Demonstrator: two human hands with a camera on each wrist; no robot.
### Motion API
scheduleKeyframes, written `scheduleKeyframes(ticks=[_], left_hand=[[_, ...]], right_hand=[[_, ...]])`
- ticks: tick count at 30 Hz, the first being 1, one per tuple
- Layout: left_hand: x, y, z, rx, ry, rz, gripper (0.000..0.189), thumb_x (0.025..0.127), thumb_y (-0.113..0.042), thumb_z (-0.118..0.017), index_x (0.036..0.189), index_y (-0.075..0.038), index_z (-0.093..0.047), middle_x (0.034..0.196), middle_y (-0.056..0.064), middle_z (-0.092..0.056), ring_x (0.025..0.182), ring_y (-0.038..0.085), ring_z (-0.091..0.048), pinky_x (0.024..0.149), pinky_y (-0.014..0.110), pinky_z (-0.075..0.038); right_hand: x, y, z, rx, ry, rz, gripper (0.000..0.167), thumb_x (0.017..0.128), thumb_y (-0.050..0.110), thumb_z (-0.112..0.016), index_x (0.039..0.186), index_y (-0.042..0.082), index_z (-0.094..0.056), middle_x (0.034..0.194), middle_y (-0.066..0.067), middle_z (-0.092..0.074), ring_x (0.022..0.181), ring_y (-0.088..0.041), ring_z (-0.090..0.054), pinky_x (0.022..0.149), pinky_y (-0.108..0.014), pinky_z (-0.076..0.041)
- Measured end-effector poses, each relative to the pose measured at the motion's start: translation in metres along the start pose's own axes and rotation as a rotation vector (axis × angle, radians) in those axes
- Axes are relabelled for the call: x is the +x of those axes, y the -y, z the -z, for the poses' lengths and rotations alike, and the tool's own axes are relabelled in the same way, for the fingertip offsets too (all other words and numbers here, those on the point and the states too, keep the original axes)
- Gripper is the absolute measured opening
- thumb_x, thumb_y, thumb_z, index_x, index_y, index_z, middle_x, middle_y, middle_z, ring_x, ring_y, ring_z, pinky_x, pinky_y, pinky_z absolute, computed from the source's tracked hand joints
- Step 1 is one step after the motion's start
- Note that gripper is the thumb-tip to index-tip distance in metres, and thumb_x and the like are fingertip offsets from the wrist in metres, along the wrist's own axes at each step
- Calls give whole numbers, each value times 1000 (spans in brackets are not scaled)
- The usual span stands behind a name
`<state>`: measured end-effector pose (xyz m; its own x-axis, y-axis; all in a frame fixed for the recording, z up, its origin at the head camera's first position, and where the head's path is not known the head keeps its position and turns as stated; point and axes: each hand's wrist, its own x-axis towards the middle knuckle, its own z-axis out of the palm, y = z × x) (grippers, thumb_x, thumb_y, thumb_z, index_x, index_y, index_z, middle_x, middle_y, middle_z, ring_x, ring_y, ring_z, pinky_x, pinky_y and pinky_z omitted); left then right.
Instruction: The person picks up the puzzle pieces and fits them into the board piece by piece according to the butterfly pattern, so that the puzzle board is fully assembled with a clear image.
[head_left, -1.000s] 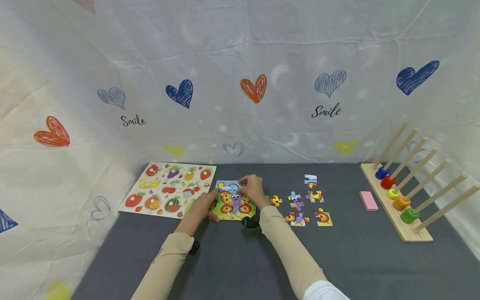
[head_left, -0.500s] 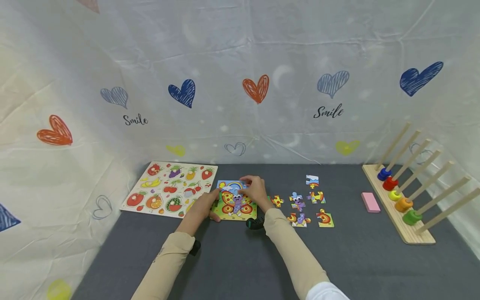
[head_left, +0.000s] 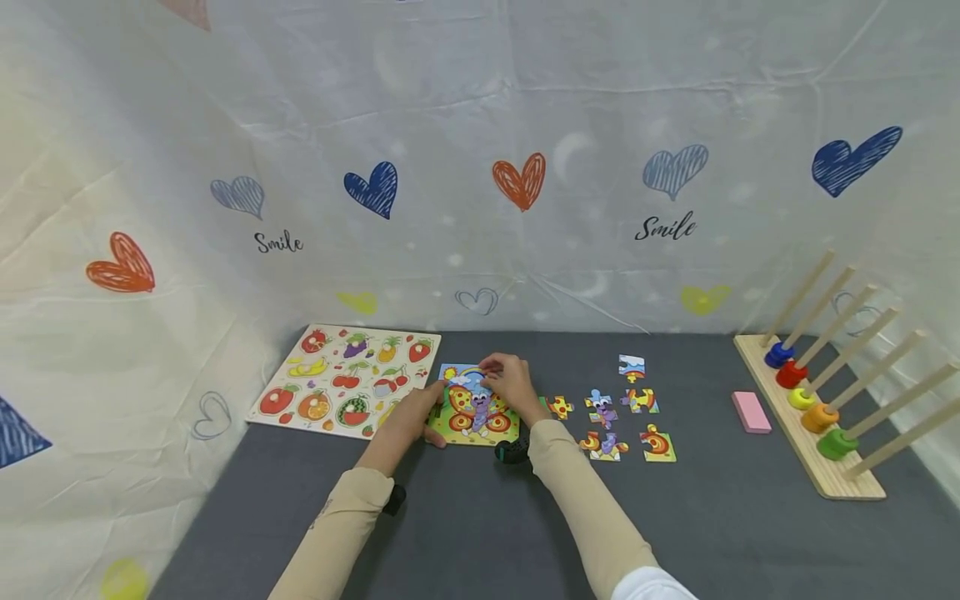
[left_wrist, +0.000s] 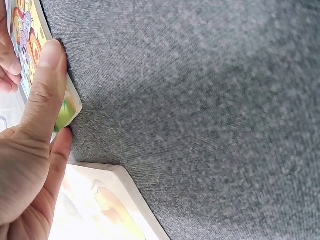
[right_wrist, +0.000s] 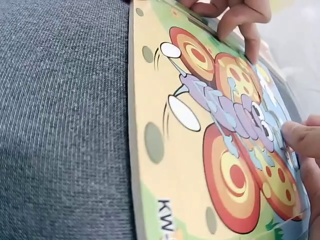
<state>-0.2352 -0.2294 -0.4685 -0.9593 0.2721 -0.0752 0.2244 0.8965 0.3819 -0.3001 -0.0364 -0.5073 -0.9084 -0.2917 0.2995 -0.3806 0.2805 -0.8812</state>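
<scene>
A square butterfly jigsaw board [head_left: 459, 434] lies flat on the dark table, seen at a slant in the right wrist view. My left hand [head_left: 409, 414] holds its left side: in the left wrist view the thumb [left_wrist: 50, 65] lies over the edge near the corner and a finger [left_wrist: 61, 150] sits against the side. Over the board's upper part, my right hand [head_left: 512, 383] has thumb and fingertips together on the sky area, pinching a small puzzle piece [right_wrist: 291, 156] mostly hidden by the fingers. Several loose jigsaw pieces [head_left: 602, 408] lie to the right, one partly behind the right wrist.
A fruit peg board [head_left: 345, 383] lies at the left, close beside the left hand. On the right are a pink block [head_left: 751, 412] and a wooden stand [head_left: 810, 433] with upright pegs and coloured rings. A patterned curtain [head_left: 465, 167] hangs behind the table.
The scene has shifted slightly right and down as the head view moved. Both hands stay at the butterfly board, the right fingertips still over its upper part.
</scene>
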Motion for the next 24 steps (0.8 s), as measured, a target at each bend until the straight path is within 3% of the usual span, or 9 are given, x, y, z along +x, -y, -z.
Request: scheduleKeyframes(ticks=[8,11,18,24], left_hand=[[-1,2,-2,-5,-7,-8,63,55,-21,-93,101,-8,-51,90,7,-59,72,20,-47,69,35,-40],[0,4,-2,-1,-19,-22,63,55,-21,-93,100,-7,-51,96,10,-61,73,21,-47,70,36,-41],[-2,15,-1,-44,-6,-52,89,56,-21,-92,131,-1,-49,88,4,-53,70,16,-42,70,34,-39],[-2,14,-2,-100,17,-64,89,58,-17,-91,134,1,-47,87,2,-49,70,15,-41,69,33,-37]], right_hand=[[-1,-1,10,50,-37,68,19,83,-6,-70,102,-7,-69,98,-18,-69,93,-30,-67,81,-37,-53],[-1,-3,21,84,-41,41,21,83,-5,-70,104,-7,-69,101,-17,-69,96,-30,-66,83,-40,-52],[-8,-13,66,125,-54,-37,24,83,-1,-72,107,-6,-68,102,-19,-69,95,-32,-66,83,-41,-51],[-23,-26,115,123,-133,-63,27,83,-2,-71,108,-11,-66,104,-24,-67,98,-38,-64,82,-36,-52]])
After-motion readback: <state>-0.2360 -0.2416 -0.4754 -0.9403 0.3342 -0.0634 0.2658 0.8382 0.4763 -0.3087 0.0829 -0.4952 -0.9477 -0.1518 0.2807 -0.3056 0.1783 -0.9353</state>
